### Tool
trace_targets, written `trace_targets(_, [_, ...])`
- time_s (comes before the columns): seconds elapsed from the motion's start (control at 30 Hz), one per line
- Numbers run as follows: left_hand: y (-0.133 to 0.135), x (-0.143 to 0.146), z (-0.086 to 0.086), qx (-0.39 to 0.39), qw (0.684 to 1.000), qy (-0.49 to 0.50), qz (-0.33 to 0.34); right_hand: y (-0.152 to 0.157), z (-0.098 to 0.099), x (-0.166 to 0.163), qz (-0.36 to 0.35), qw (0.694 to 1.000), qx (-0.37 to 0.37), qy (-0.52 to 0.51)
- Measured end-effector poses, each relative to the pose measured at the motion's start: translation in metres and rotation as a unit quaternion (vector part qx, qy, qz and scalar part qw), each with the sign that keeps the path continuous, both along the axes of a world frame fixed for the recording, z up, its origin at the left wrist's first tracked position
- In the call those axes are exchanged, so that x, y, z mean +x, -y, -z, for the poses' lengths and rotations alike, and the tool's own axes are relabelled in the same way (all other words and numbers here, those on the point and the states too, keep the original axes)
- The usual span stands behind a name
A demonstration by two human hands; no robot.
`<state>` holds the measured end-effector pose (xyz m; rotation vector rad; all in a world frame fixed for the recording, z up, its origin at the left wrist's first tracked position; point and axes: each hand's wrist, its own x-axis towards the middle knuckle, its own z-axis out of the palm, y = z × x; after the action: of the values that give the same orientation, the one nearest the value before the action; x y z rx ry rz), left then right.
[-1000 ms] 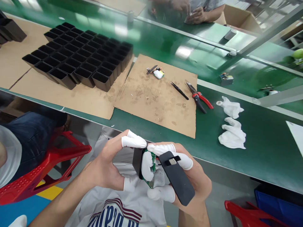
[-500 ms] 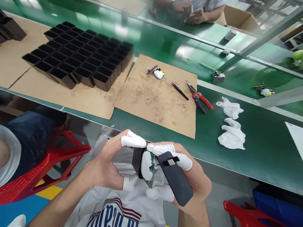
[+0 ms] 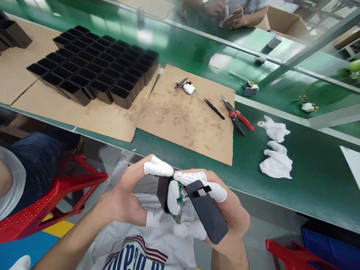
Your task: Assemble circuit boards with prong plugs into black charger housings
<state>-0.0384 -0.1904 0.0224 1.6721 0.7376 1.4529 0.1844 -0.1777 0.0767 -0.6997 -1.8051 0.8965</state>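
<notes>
Between my fingers, above my lap, a black plastic housing (image 3: 162, 192) takes in part of a green circuit board (image 3: 180, 195) with a white filler lump (image 3: 173, 198) on it. My left hand (image 3: 132, 193), with white finger cots, grips the housing from the left, thumb and fingers on opposite sides. My right hand (image 3: 225, 202), also in finger cots, holds the circuit board at the housing's open end. A flat black end cap (image 3: 209, 215) with a metal contact in its slot hangs at the board's right side, in front of my right palm.
Rows of black housings (image 3: 92, 67) stand on cardboard at the left. On the cardboard sheet (image 3: 185, 120) lie another board assembly (image 3: 189, 87) and tweezers (image 3: 214, 108). Red-handled pliers (image 3: 237, 117) and white cloth pieces (image 3: 277, 163) are to the right. Board assemblies (image 3: 250, 89) sit on the green belt, opposite another person's hands (image 3: 233, 18).
Board assemblies on the green belt have shifted left. My right hand, with the circuit board and end cap, has moved very slightly left toward the housing.
</notes>
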Motion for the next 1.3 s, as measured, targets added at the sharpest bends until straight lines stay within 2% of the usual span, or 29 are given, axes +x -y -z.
trace_targets(0.33, [0.0001,-0.0009,0.0051,-0.008,1.000,0.000,-0.005,-0.0007,0.0037,0.0009,0.001,1.000,-0.019,-0.003])
trace_targets(0.7, [0.0006,0.0011,0.0000,-0.019,1.000,-0.004,-0.010,-0.0002,0.0032,0.0005,0.008,1.000,-0.016,0.018])
trace_targets(0.9, [0.0011,0.0001,0.0004,-0.019,1.000,-0.016,-0.006,0.0001,0.0054,0.0001,0.000,1.000,-0.001,-0.008])
trace_targets(1.3, [0.0025,-0.0018,0.0038,-0.027,0.999,-0.022,-0.003,0.0024,0.0073,-0.0009,0.013,1.000,-0.022,-0.005])
